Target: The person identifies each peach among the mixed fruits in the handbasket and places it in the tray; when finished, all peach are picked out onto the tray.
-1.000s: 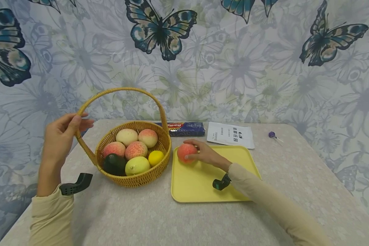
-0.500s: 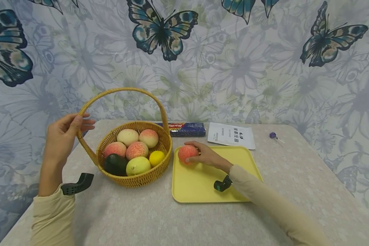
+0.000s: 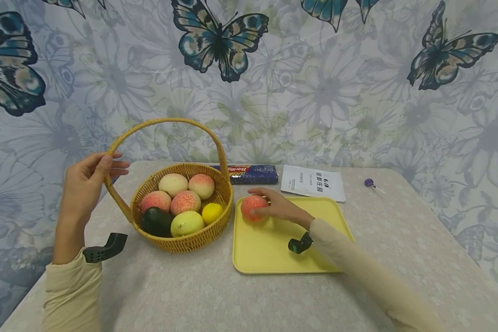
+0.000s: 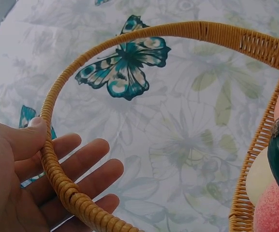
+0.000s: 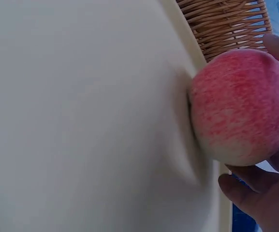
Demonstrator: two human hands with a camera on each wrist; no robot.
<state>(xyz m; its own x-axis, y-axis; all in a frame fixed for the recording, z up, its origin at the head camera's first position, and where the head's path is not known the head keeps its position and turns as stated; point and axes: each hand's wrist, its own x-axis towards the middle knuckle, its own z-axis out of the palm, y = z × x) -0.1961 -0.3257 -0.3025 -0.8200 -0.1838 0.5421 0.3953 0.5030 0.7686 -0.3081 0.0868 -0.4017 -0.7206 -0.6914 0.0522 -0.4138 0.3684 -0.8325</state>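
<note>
On the left of the head view, my left hand (image 3: 84, 184) holds the side of the wicker basket's handle (image 3: 166, 121). In the left wrist view, the thumb lies on the near side of that handle (image 4: 50, 159) and the fingers pass behind it. Peaches (image 3: 185, 203), a dark green avocado (image 3: 157, 222), a yellow-green lemon-like fruit (image 3: 186, 224) and a small yellow lemon (image 3: 212, 213) fill the basket (image 3: 182, 244). My right hand (image 3: 280, 206) grips a pink peach (image 3: 252, 209) at the far left corner of the yellow tray (image 3: 265, 253); in the right wrist view this peach (image 5: 241, 108) touches the tray surface.
Behind the basket and tray lies a blue spaghetti pack (image 3: 255, 175). Beside it is a white printed pouch (image 3: 312, 183) at the tray's far edge. A purple lollipop (image 3: 369, 182) lies farther right on the table (image 3: 182, 295). A butterfly-patterned backdrop (image 3: 315, 92) rises behind the table.
Both hands keep their places on the handle and the peach. The whole view shifts very slightly; nothing else visibly moves.
</note>
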